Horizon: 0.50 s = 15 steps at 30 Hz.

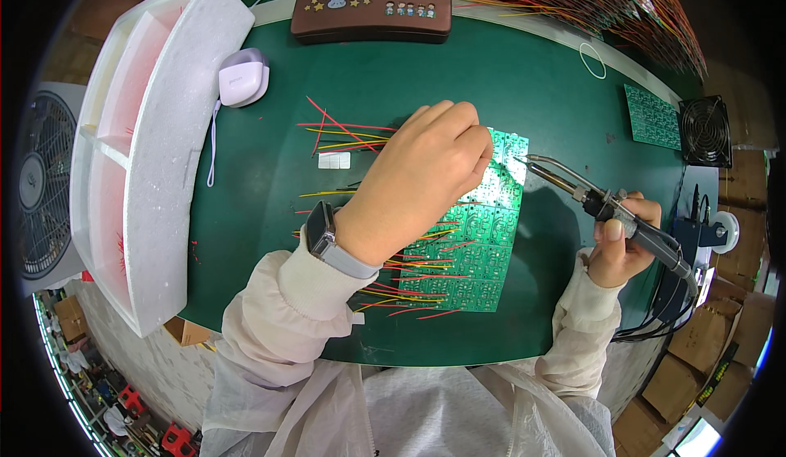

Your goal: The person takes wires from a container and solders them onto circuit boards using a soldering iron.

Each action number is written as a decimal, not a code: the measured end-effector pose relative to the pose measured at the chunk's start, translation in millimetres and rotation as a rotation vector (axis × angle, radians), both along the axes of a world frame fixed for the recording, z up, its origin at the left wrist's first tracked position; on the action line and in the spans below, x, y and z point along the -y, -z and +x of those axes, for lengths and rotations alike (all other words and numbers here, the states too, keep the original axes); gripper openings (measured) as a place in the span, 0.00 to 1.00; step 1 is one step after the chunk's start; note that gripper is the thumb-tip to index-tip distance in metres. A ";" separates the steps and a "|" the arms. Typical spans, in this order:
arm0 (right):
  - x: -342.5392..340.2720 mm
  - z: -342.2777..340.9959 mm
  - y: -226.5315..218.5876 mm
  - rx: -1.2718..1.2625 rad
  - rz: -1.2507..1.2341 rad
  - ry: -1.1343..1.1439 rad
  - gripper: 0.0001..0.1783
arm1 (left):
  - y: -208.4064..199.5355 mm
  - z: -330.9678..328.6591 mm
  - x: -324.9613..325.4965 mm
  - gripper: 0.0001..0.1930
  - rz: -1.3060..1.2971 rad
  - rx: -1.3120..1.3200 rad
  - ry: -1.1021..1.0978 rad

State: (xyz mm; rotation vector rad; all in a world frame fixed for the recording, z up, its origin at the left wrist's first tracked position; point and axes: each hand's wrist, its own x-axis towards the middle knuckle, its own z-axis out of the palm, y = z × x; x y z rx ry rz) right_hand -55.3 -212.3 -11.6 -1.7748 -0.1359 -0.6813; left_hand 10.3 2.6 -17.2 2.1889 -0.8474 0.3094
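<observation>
Green counter [270, 138] fills most of the view, w/ a white foam tray [176, 121] along its L side, compartments holding a few red bits. Big bundle of red/yellow wires [581, 7] at far R corner; gray fan [53, 179] beyond the tray. Green PCB panel [491, 248] lies flat mid-counter, partly under the L hand [430, 175], w/ red, yellow & black wire ends along its L side. L fingers are curled tight over the panel's upper part; fingertips hidden, so can't tell what, if anything, they pinch. Brown pencil case [372, 31] w/ stickers at the far edge. R hand [621, 248] grips a soldering iron [610, 207], fingers wrapped round the handle, tip pointing L at the panel's upper R edge; contact unclear. Smaller stuff: black fan [705, 131] at far R, next to a 2nd PCB [652, 116]; pale lilac case [243, 78] w/ strap, just beside the tray; smartwatch [322, 226] on L wrist; thin pale ring [593, 61] near the wire bundle; small white piece [334, 161] L of the L hand.
</observation>
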 end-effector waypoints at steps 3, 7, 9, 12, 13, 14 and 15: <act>0.4 0.5 -0.2 -0.022 0.038 -0.005 0.18 | -0.8 0.5 0.6 0.07 0.040 0.029 -0.010; -2.1 1.4 -1.6 -0.029 0.035 0.010 0.18 | -1.2 1.0 0.9 0.07 0.086 0.044 -0.021; -3.0 0.7 -2.7 -0.023 0.031 0.013 0.18 | -3.4 -0.3 -0.3 0.07 0.102 0.043 -0.020; -2.1 1.9 -2.3 -0.028 0.048 0.004 0.18 | -8.5 1.5 -3.7 0.06 0.100 0.016 -0.010; -1.3 2.3 -1.5 -0.031 0.065 -0.002 0.18 | -11.1 2.8 -6.0 0.06 0.078 -0.008 0.001; -0.8 1.5 -1.6 -0.032 0.077 -0.004 0.18 | -14.4 5.8 -9.9 0.06 0.076 -0.005 0.003; -0.5 1.3 -1.7 -0.030 0.075 -0.001 0.18 | -18.0 11.0 -15.2 0.05 0.022 -0.017 0.001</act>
